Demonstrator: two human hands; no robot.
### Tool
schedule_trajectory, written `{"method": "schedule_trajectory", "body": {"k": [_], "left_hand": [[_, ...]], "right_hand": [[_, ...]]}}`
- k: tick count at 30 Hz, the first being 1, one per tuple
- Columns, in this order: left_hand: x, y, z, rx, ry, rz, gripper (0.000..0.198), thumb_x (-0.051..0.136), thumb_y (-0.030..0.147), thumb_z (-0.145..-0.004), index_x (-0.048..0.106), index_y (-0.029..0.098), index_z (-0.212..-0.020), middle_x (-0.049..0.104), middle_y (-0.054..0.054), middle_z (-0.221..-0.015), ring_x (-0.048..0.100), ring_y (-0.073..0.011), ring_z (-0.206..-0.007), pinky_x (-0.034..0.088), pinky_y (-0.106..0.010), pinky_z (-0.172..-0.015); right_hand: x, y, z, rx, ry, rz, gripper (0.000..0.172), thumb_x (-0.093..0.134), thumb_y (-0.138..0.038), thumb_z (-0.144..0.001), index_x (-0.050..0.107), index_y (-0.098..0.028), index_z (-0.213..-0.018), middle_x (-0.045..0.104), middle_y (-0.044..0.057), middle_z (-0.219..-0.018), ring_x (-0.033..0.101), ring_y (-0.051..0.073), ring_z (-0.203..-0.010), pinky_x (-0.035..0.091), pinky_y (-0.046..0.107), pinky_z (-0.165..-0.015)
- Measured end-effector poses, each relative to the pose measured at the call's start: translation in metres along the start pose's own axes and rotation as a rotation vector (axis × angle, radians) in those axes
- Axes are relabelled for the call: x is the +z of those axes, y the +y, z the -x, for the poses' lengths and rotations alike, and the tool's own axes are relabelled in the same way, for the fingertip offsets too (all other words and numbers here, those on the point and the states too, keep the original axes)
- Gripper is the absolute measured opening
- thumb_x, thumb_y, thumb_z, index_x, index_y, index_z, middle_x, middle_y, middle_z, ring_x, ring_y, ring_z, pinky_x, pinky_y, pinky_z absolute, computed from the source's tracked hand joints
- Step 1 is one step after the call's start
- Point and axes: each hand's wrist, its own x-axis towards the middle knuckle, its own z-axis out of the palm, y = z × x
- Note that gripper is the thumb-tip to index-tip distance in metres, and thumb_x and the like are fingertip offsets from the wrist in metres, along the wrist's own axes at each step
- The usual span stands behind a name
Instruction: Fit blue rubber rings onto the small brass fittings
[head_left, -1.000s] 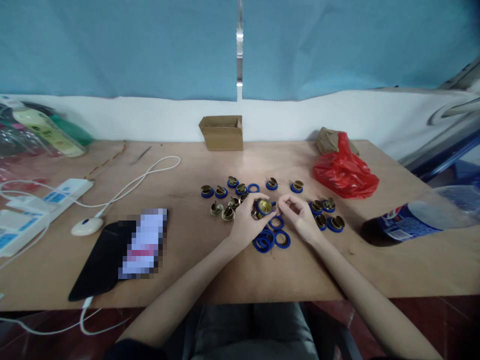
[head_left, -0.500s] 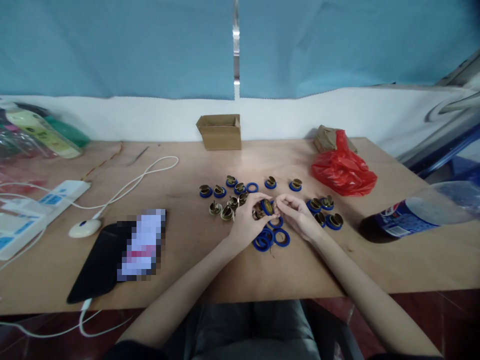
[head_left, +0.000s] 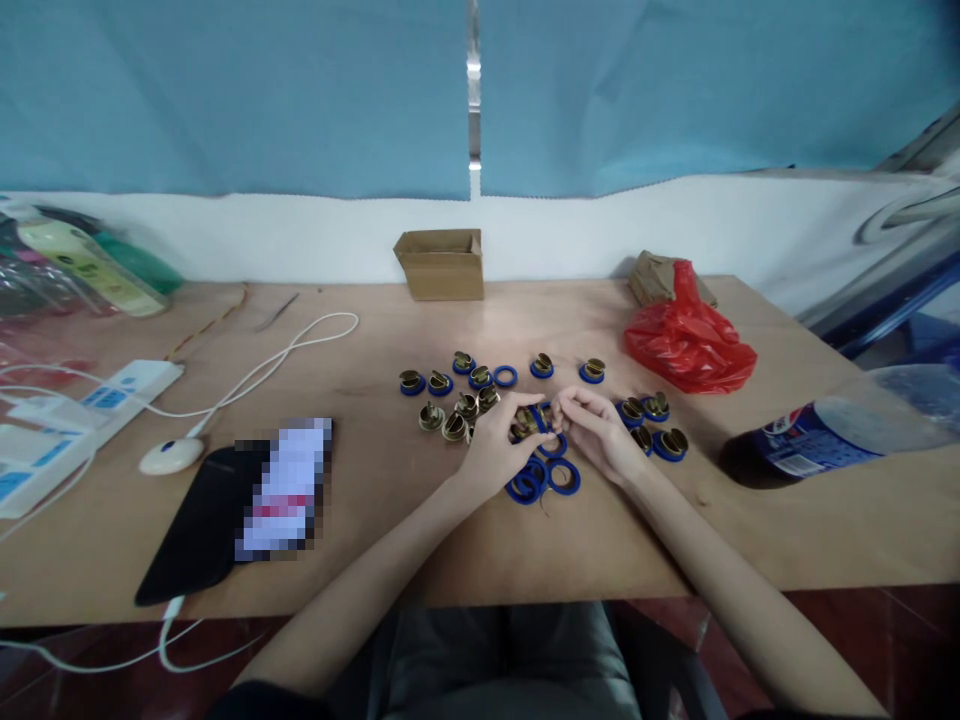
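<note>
Basically, one brass-and-blue fitting point(head_left: 538, 420) is held b/w the hands over the table point(head_left: 375, 540), prob. angled so both can get at it. L hand point(head_left: 495, 442): thumb + index in a wide-ish C, gripping it at the edge. R hand point(head_left: 600, 436): thumb + fingers bunched right beside it, approx. a pinch; can't tell if they touch it or hold smth small. Loose rings point(head_left: 562, 491) lie just nearer the body, prob. for easy reach. Bare brass bits point(head_left: 454, 428) sit left, ringed bits point(head_left: 669, 445) mostly behind + right, seemingly sorted. Farther out: box point(head_left: 446, 278), bag point(head_left: 690, 345), bottle point(head_left: 795, 447).
</note>
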Motion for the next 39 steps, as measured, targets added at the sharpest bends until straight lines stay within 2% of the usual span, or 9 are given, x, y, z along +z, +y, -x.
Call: {"method": "schedule_trajectory", "body": {"k": [7,17,27,39], "left_hand": [[0.002,-0.002,0.002,0.026,-0.015,-0.026,0.045,0.082,0.017,-0.075,0.062,0.024,-0.115,0.072,-0.006,-0.111,0.070,-0.0217,-0.101,0.059,-0.038,-0.088],[0.000,-0.001,0.001,0.053,-0.020,-0.032,0.045,0.081,0.017,-0.076,0.060,0.024,-0.116,0.072,-0.006,-0.111,0.070,-0.0227,-0.103,0.059,-0.039,-0.089],[0.001,-0.003,0.001,0.033,-0.015,-0.026,0.044,0.080,0.016,-0.076,0.061,0.024,-0.115,0.072,-0.005,-0.109,0.071,-0.0210,-0.095,0.060,-0.036,-0.083],[0.001,-0.003,0.001,0.014,-0.017,-0.032,0.044,0.081,0.016,-0.076,0.061,0.024,-0.114,0.072,-0.004,-0.106,0.071,-0.0190,-0.089,0.059,-0.033,-0.079]], "right_hand": [[-0.002,0.005,-0.001,0.013,-0.026,0.022,0.028,0.076,-0.045,-0.083,0.063,-0.020,-0.082,0.057,0.000,-0.074,0.052,0.013,-0.068,0.044,0.026,-0.064],[0.002,-0.002,0.002,-0.064,-0.004,0.265,0.029,0.072,-0.048,-0.084,0.063,-0.020,-0.082,0.054,-0.002,-0.071,0.047,0.013,-0.064,0.041,0.027,-0.061],[0.007,-0.006,0.004,-0.079,-0.017,0.314,0.027,0.071,-0.047,-0.085,0.063,-0.021,-0.083,0.057,-0.001,-0.074,0.051,0.013,-0.065,0.047,0.027,-0.060],[0.010,-0.006,0.005,-0.091,-0.003,0.365,0.032,0.071,-0.050,-0.084,0.059,-0.021,-0.081,0.054,-0.001,-0.072,0.050,0.013,-0.064,0.046,0.027,-0.060]]}}
